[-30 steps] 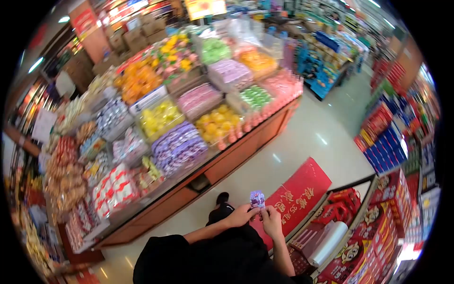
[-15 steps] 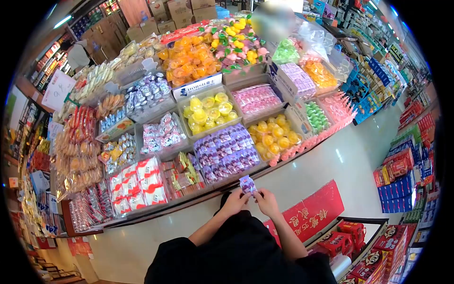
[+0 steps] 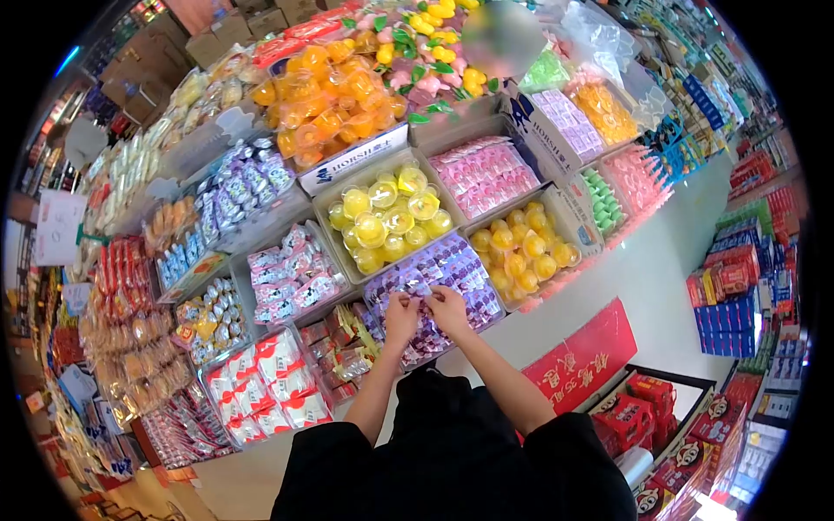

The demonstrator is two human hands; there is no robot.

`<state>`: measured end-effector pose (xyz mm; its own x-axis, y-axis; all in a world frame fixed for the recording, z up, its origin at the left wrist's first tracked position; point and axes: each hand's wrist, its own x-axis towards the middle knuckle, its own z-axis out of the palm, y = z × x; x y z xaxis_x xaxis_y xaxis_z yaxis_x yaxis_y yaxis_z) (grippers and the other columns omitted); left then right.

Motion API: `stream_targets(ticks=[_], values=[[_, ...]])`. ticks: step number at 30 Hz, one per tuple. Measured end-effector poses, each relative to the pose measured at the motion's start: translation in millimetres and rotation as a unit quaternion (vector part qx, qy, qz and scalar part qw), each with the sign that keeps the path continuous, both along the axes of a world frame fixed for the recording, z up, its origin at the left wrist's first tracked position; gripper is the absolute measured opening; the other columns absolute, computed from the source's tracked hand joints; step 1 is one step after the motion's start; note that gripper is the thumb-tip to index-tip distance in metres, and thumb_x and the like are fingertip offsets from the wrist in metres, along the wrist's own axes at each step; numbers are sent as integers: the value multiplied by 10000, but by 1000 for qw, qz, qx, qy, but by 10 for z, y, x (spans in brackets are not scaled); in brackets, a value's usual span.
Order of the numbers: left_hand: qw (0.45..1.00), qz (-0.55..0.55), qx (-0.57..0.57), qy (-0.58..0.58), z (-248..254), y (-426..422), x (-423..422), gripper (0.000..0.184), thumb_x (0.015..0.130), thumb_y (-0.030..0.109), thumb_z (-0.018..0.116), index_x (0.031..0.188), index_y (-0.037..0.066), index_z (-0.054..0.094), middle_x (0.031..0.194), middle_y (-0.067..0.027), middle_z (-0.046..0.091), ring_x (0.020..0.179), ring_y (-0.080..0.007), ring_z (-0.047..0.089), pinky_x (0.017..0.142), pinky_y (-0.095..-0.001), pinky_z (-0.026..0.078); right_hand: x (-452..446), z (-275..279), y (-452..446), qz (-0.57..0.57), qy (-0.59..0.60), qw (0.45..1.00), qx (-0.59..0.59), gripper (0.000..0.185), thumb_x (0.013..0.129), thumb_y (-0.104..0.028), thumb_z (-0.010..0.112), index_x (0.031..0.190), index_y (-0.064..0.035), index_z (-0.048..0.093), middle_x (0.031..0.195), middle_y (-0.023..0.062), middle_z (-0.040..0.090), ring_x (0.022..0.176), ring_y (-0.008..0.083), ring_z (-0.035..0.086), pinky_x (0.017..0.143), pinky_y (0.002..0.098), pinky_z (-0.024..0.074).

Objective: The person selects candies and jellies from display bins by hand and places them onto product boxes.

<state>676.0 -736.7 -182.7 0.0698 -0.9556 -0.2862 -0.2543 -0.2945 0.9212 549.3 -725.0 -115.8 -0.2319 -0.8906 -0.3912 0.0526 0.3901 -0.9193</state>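
Note:
My left hand point(image 3: 401, 318) and my right hand point(image 3: 447, 312) are close together over a bin of purple snack packets point(image 3: 460, 271). Both hands have their fingers pinched on a small purple packet point(image 3: 416, 287), which blends with the packets beneath it. Whether the held packet touches those below, I cannot tell. Behind my hands is a bin of yellow jelly cups point(image 3: 382, 217). On the right, a bin of smaller orange-yellow jelly cups point(image 3: 524, 247) adjoins the purple packets.
Red-and-white packets point(image 3: 265, 386) lie front left, beside brownish-green packets point(image 3: 334, 343). Orange jelly cups point(image 3: 326, 100) are piled at the back. A red floor sign point(image 3: 586, 356) and red boxes point(image 3: 625, 421) stand to my right. A cardboard brand strip point(image 3: 360, 158) rises between bins.
Both my hands, with the packet, have moved forward from the display's front edge to over the purple packets. The view has come closer to the bins.

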Motion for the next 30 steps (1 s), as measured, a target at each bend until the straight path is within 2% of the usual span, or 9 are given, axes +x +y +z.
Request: stream_targets(ticks=[7,8,11,14,20,23,24,25,30], values=[[983,-34,-91,-156,278,-237,61,327,825,248,689,996,-16,599,785,-162,651,729,-299,632,703,-386,494,-255,5,330,18,78,997,1,283,854,-157,631,1082,10,629,754,53,656,627,112,592,557,265,478],[973,-50,-117,-192,279,-241,74,347,821,264,691,1005,-17,604,793,-170,654,739,-316,635,715,-399,494,-303,-79,473,-11,12,1000,14,261,851,-167,630,1056,-6,637,732,47,645,616,106,581,554,263,472],[962,-53,-147,-223,333,-207,7,367,825,276,680,1010,-31,600,822,-190,658,770,-345,636,740,-421,492,-570,-283,974,-32,15,999,12,271,874,-170,615,1077,10,625,820,76,643,696,125,608,602,264,499],[950,-43,-145,-274,362,-127,-98,393,846,249,653,1075,-54,554,865,-218,649,794,-368,625,740,-445,476,-909,62,1484,-73,-10,996,55,290,882,-154,596,1107,27,607,822,95,646,705,148,623,614,276,521],[948,-64,-185,-253,617,428,-800,405,868,214,621,1144,-60,507,835,-202,625,768,-378,601,724,-463,456,-1527,-21,2559,-195,-38,979,46,331,872,-148,613,1148,34,598,862,97,649,731,152,633,626,284,535],[932,-213,-242,-164,563,986,-1433,398,880,223,605,1139,-66,516,853,-201,628,788,-348,610,738,-425,473,-1819,-11,3117,-243,-24,970,19,330,871,-153,625,1140,36,598,877,95,650,731,155,633,627,287,534],[927,-292,-182,-146,780,1258,-1693,391,882,243,605,1130,-51,531,874,-200,639,818,-333,623,757,-413,480,-1909,-28,3299,-261,-16,965,8,331,870,-155,628,1136,38,598,877,95,650,730,154,632,627,285,532],[900,-340,-237,-139,861,1547,-1966,380,886,272,603,1110,-30,552,900,-195,652,847,-321,636,767,-406,489,-1990,-52,3486,-280,-8,960,-3,331,869,-158,631,1133,39,598,878,95,651,728,152,631,628,284,531],[795,-592,-105,-80,882,2849,-2996,391,892,297,613,1153,9,567,956,-176,674,844,-291,668,750,-375,521,-2281,201,4430,-377,61,924,-25,319,861,-158,643,1104,46,607,878,109,667,752,145,643,640,278,525]])
